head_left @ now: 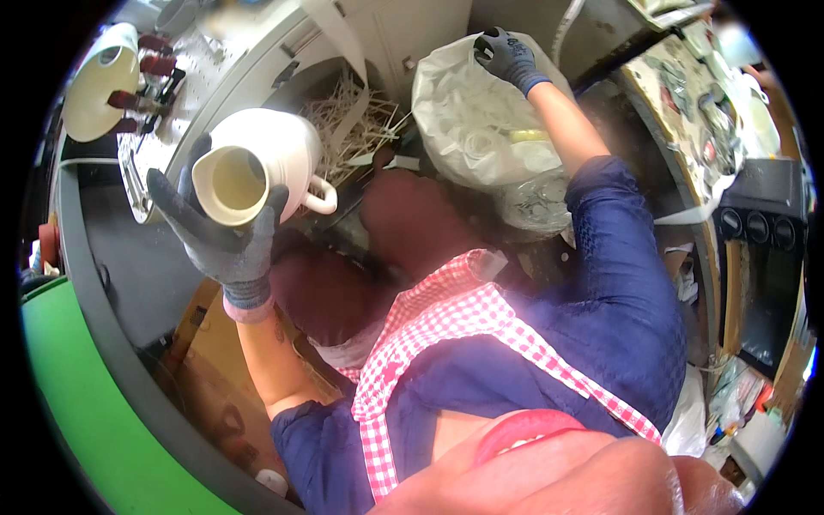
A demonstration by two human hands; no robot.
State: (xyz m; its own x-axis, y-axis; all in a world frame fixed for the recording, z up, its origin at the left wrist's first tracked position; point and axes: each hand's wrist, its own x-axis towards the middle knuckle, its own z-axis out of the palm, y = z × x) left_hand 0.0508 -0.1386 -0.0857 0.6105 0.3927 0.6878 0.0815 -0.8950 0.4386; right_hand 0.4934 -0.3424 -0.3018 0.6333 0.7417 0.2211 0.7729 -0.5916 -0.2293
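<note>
Big white plastic bag point(433, 103), ahead-right; right hand point(512, 64) at its far rim, fingers curled, can't tell if pinching anything. White jug point(283, 142) raised in left hand point(225, 249), the nearer one, well left of bag. Left hand spread wide, thumb and fingers around the mouth end. Long axis slants, mouth near-left, body away-right. Handle point(323, 201) juts right, bag side.
</note>
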